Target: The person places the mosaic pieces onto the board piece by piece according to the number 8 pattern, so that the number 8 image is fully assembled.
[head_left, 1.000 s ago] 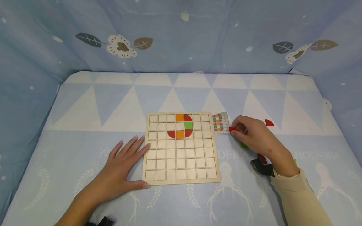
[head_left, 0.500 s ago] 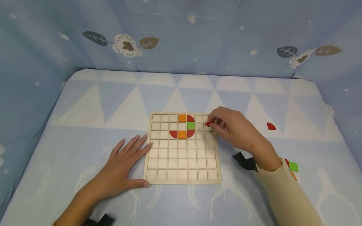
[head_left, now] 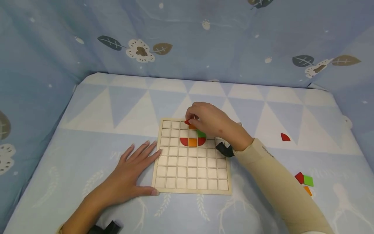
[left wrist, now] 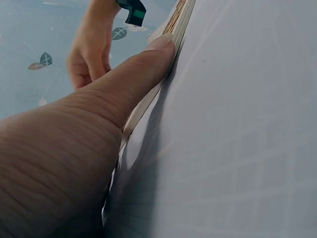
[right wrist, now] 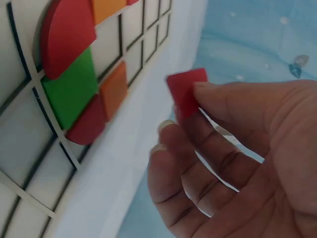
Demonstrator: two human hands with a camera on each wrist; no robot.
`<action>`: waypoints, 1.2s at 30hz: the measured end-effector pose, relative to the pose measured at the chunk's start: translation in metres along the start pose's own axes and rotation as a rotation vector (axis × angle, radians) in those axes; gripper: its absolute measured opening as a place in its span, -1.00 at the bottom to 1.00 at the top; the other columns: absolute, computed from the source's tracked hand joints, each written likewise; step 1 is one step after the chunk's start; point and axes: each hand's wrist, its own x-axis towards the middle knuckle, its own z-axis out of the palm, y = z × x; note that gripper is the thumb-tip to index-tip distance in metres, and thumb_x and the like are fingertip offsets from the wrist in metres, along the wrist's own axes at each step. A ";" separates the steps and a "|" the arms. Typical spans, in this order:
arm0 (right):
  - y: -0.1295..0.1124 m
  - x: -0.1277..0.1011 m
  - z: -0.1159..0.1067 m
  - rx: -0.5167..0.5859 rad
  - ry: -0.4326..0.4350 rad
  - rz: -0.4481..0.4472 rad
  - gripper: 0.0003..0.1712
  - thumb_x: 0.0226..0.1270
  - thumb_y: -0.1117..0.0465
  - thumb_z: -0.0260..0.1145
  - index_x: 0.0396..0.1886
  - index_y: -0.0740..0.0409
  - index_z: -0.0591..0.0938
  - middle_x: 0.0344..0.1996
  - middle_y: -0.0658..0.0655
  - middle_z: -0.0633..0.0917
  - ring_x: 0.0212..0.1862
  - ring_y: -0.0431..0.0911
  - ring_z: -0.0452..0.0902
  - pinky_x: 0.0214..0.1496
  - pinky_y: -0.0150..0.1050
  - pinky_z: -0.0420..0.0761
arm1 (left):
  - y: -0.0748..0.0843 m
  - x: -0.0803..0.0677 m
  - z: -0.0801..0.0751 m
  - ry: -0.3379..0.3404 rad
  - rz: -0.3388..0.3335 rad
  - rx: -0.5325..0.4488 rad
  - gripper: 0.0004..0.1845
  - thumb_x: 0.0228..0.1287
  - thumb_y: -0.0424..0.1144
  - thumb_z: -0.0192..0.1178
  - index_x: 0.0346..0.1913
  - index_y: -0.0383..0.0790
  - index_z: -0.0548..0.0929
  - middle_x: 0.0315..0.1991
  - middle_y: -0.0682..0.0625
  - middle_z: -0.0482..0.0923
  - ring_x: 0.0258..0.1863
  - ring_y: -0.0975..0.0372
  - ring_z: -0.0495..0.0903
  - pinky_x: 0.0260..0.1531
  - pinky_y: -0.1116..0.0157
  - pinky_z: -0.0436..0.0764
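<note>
A red quarter-circle piece [right wrist: 184, 91] is pinched between the thumb and fingers of my right hand [head_left: 208, 119], over the top row of a wooden grid board [head_left: 187, 189]. Beneath that hand, an orange square [right wrist: 113, 91] and a green square [right wrist: 72, 91] sit in the board's cells. Lower in the pattern lie a red quarter circle [head_left: 183, 141], another orange square [head_left: 192, 142] and a red quarter circle [head_left: 201, 141]. Spread flat, my left hand [head_left: 131, 172] touches the board's left edge with its fingertips and thumb.
Off to the right on the patterned cloth [head_left: 257, 182] lie a lone red quarter circle [head_left: 285, 137], a red piece [head_left: 299, 177], a green square [head_left: 308, 180] and an orange piece [head_left: 308, 190]. My right arm hides the pattern card beside the board.
My right hand has carried the red quarter circle leftward, from beside the board to over its top row. The left hand stays at the board's left edge.
</note>
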 end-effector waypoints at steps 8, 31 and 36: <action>0.004 0.015 0.017 0.002 -0.036 -0.025 -0.85 0.56 0.28 0.28 -0.08 0.08 0.77 -0.18 0.01 0.66 -0.14 -0.08 0.50 -0.04 -0.19 0.55 | 0.001 -0.002 0.001 -0.011 -0.014 0.012 0.23 0.05 0.60 0.26 0.71 0.15 0.06 0.72 0.13 -0.17 0.69 0.11 -0.25 0.57 0.00 -0.38; -0.001 0.015 0.029 -0.250 0.007 -0.105 -0.81 0.52 0.31 0.33 -0.14 0.07 0.85 -0.13 0.07 0.67 -0.09 0.00 0.46 -0.08 -0.23 0.62 | -0.002 0.002 -0.002 -0.010 0.004 0.006 0.21 0.06 0.55 0.32 0.70 0.13 0.09 0.71 0.10 -0.13 0.68 0.10 -0.22 0.57 -0.01 -0.34; -0.003 0.013 0.033 -0.239 0.019 -0.116 -0.77 0.51 0.39 0.29 -0.12 0.11 0.85 -0.15 0.08 0.72 -0.10 0.02 0.52 -0.02 -0.25 0.63 | -0.002 0.001 -0.003 -0.007 -0.002 0.008 0.21 0.07 0.56 0.30 0.70 0.14 0.09 0.71 0.11 -0.14 0.68 0.11 -0.22 0.57 -0.01 -0.34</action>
